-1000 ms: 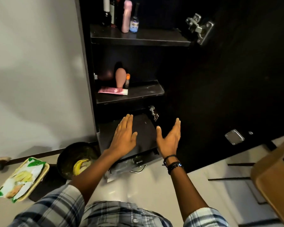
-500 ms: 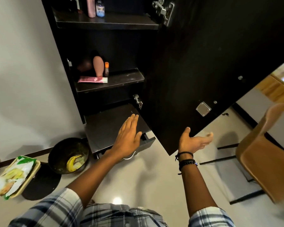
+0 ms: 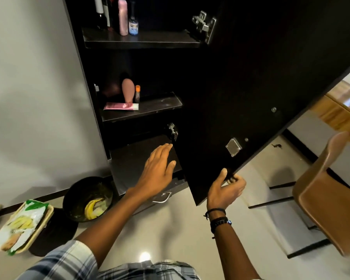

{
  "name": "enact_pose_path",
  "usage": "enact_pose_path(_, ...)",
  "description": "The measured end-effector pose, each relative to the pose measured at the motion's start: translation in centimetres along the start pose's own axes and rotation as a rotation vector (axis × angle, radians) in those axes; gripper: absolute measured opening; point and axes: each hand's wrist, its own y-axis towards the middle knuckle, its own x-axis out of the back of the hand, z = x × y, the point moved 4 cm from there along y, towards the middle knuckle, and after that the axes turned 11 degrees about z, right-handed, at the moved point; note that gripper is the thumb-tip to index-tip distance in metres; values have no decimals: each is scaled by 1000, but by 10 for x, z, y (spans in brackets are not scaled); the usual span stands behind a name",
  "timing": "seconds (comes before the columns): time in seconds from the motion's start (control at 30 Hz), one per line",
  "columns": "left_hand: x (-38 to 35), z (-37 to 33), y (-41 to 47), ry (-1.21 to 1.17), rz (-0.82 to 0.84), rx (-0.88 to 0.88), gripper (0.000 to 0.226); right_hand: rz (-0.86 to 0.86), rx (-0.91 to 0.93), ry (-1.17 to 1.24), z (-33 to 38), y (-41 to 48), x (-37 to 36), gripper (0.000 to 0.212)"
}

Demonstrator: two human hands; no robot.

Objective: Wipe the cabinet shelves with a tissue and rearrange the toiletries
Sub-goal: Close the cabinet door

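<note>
A dark cabinet stands open with its door point(image 3: 251, 93) swung out to the right. My right hand point(image 3: 224, 188) grips the door's lower edge. My left hand point(image 3: 160, 168) lies flat, fingers apart, over the bare lowest shelf point(image 3: 129, 164). The middle shelf point(image 3: 162, 106) holds a pink tube point(image 3: 120, 106) lying flat, a peach bottle point(image 3: 128, 91) and a small orange-capped stick point(image 3: 137, 93). On the top shelf point(image 3: 150, 39) stand a pink bottle point(image 3: 123, 17), a small blue-labelled bottle point(image 3: 133, 25) and dark bottles. No tissue is in view.
A black bin point(image 3: 87, 199) with a banana peel sits on the floor left of the cabinet, next to a tray with a snack packet point(image 3: 18, 225). A brown chair point(image 3: 327, 195) stands at the right. Below the lowest shelf is a drawer handle point(image 3: 162, 199).
My right hand moved up from open air and took hold of the door's lower edge. My left hand stayed over the lowest shelf. The camera view shifted.
</note>
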Motion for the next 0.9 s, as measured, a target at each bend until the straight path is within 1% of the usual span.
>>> enact_pose_path(0.1,16,14,-2,-9,4,-11,50,49,40,6,5,-33,-16,24)
enact_pose_path(0.2,38,35,-3,-4,1,-21,44,146,75,-37,17,-68,-42,21)
enact_pose_path(0.3,63,58,-4,3,12,-31,40,288,200,-63,46,-101,-73,25)
enact_pose_path(0.4,95,88,-8,6,-4,8,39,458,347,-113,81,-128,-120,28)
enact_pose_path(0.5,130,122,-18,20,-31,55,39,589,397,-146,111,-142,-176,33)
enact_pose_path(0.63,173,160,-33,27,-79,106,42,612,395,-192,132,-143,-222,39)
enact_pose_path(0.7,193,177,-40,15,-124,130,48,607,373,-211,134,-142,-232,42)
enact_pose_path(0.73,200,184,-43,1,-134,154,48,610,351,-216,134,-141,-236,42)
enact_pose_path(0.8,209,194,-45,-28,-138,189,46,618,311,-209,136,-140,-243,42)
enact_pose_path(0.9,216,203,-44,-61,-147,214,48,628,299,-211,144,-140,-257,42)
